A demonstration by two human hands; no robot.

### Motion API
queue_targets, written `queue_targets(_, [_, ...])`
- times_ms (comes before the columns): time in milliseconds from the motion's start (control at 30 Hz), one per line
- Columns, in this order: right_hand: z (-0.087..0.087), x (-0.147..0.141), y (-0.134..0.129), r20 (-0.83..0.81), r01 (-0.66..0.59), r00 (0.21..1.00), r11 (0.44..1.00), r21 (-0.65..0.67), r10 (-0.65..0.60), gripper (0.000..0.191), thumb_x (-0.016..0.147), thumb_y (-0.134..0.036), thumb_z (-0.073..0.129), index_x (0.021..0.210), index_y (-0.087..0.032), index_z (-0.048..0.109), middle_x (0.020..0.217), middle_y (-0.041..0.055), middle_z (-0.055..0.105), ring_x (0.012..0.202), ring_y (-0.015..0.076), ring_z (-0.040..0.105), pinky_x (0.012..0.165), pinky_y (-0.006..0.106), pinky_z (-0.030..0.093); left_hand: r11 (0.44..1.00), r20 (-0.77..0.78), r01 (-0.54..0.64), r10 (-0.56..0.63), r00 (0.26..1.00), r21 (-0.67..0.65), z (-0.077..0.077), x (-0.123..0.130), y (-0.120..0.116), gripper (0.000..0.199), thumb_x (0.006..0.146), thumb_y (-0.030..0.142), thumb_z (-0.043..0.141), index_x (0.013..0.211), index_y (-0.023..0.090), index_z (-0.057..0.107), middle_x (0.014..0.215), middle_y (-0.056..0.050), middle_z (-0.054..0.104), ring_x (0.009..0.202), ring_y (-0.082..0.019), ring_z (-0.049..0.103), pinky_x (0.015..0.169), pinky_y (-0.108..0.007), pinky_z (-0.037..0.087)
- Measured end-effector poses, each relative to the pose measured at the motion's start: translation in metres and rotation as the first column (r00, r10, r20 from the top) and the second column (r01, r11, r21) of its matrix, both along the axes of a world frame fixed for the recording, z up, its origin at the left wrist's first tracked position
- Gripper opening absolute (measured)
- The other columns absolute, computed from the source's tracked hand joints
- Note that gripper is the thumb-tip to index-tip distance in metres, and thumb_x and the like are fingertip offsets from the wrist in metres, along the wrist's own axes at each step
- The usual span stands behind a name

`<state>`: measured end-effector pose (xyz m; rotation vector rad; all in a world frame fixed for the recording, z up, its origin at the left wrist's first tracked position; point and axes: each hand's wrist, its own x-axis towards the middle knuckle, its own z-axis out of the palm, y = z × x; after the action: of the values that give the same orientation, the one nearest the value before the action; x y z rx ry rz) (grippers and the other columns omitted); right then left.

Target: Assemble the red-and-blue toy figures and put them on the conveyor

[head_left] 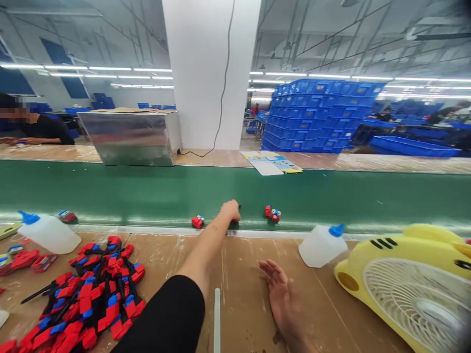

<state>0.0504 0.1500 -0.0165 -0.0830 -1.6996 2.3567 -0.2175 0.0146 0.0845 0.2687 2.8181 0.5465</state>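
Observation:
My left hand (231,211) reaches out over the near edge of the green belt (162,189), its fingers closed around a small red piece that is mostly hidden. On the belt, a red piece with blue and white parts (197,222) lies to its left, and a red, white and blue piece (273,213) to its right. My right hand (278,289) is held over the brown tabletop (243,274), palm turned inward, fingers apart and nothing in them. At the left is a pile of red, blue and black toy parts (88,289).
White bottles with blue caps stand left (49,234) and right (322,246). A yellow fan (401,284) fills the right side. Beyond the belt are a metal box (136,137), flat printed card (270,163), stacked blue crates (312,117) and a person (40,127).

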Motion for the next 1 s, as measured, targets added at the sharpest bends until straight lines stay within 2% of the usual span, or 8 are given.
queue_targets(100, [0.004, 0.000, -0.002, 0.045, 0.011, 0.999, 0.978, 0.208, -0.021, 0.047, 0.091, -0.066, 0.043, 0.111, -0.032, 0.069, 0.124, 0.0099, 0.066, 0.124, 0.0369, 0.055, 0.103, 0.055, 0.044, 1.000, 0.016, -0.018, 0.018, 1.000, -0.006, -0.004, -0.001, 0.007, 0.042, 0.092, 0.034, 0.068, 0.129, 0.015, 0.057, 0.126, -0.012, 0.060, 0.111, -0.026, 0.062, 0.093, -0.046, 0.054])
queue_targets(233, [0.019, -0.017, -0.018, 0.155, -0.122, 0.987, 0.833, 0.539, 0.044, 0.038, 0.079, -0.061, 0.066, 0.094, -0.026, 0.072, 0.104, 0.0104, 0.071, 0.103, 0.0368, 0.063, 0.090, 0.049, 0.050, 0.999, -0.026, 0.018, -0.016, 1.000, 0.039, -0.004, 0.010, 0.006, 0.077, 0.085, 0.038, 0.075, 0.148, 0.013, 0.038, 0.136, -0.020, 0.053, 0.120, -0.033, 0.057, 0.099, -0.049, 0.050])
queue_targets(367, [0.031, -0.062, -0.050, 0.061, -0.142, 0.989, 0.716, 0.683, 0.138, 0.033, 0.078, -0.051, 0.062, 0.093, -0.022, 0.070, 0.097, 0.0104, 0.071, 0.091, 0.0318, 0.064, 0.085, 0.047, 0.049, 0.990, -0.092, 0.100, -0.091, 0.992, 0.098, 0.007, 0.034, -0.030, 0.110, 0.076, 0.049, 0.080, 0.157, 0.010, 0.017, 0.139, -0.027, 0.050, 0.124, -0.035, 0.056, 0.100, -0.039, 0.047])
queue_targets(533, [0.031, -0.130, -0.100, 0.005, -0.145, 0.977, 0.642, 0.753, 0.215, 0.043, 0.078, -0.040, 0.058, 0.114, -0.018, 0.063, 0.118, 0.0122, 0.065, 0.103, 0.0284, 0.062, 0.087, 0.042, 0.050, 0.992, -0.197, 0.103, -0.087, 0.977, 0.075, 0.040, 0.094, -0.164, 0.068, 0.087, 0.039, 0.066, 0.147, 0.018, 0.043, 0.125, -0.011, 0.064, 0.114, -0.024, 0.061, 0.096, -0.028, 0.046])
queue_targets(633, [0.030, -0.160, -0.130, -0.004, -0.091, 0.985, 0.529, 0.844, 0.175, 0.053, 0.079, -0.035, 0.062, 0.129, -0.017, 0.056, 0.128, 0.0139, 0.060, 0.117, 0.0293, 0.056, 0.099, 0.043, 0.044, 1.000, -0.238, 0.013, -0.018, 0.971, -0.020, 0.059, 0.154, -0.262, 0.045, 0.088, 0.028, 0.056, 0.132, 0.018, 0.057, 0.109, -0.008, 0.069, 0.102, -0.023, 0.063, 0.094, -0.031, 0.047])
queue_targets(733, [0.030, -0.179, -0.155, -0.006, -0.065, 0.989, 0.464, 0.883, 0.149, 0.057, 0.076, -0.027, 0.069, 0.131, -0.015, 0.058, 0.133, 0.0184, 0.055, 0.127, 0.0361, 0.047, 0.108, 0.049, 0.034, 0.990, -0.221, -0.015, -0.017, 0.975, -0.141, 0.065, 0.209, -0.324, 0.038, 0.085, 0.019, 0.053, 0.121, 0.017, 0.065, 0.106, -0.009, 0.070, 0.102, -0.025, 0.063, 0.095, -0.035, 0.047])
queue_targets(900, [0.042, -0.186, -0.165, -0.029, -0.080, 0.979, 0.509, 0.857, 0.203, 0.029, 0.080, -0.015, 0.062, 0.107, -0.016, 0.070, 0.115, 0.0159, 0.060, 0.113, 0.0318, 0.054, 0.104, 0.047, 0.037, 0.953, -0.109, 0.018, -0.053, 0.993, -0.301, 0.043, 0.238, -0.327, 0.028, 0.086, 0.025, 0.066, 0.112, 0.018, 0.069, 0.115, -0.011, 0.068, 0.115, -0.027, 0.060, 0.104, -0.038, 0.043])
queue_targets(1000, [0.055, -0.167, -0.147, -0.097, -0.057, 0.966, 0.564, 0.824, 0.239, 0.037, 0.084, -0.022, 0.061, 0.121, -0.016, 0.063, 0.117, 0.0131, 0.058, 0.104, 0.0249, 0.059, 0.098, 0.041, 0.046, 0.921, -0.065, -0.072, 0.050, 0.997, -0.383, 0.028, 0.226, -0.305, 0.030, 0.092, 0.040, 0.064, 0.109, 0.015, 0.067, 0.108, -0.011, 0.069, 0.104, -0.025, 0.064, 0.096, -0.044, 0.050])
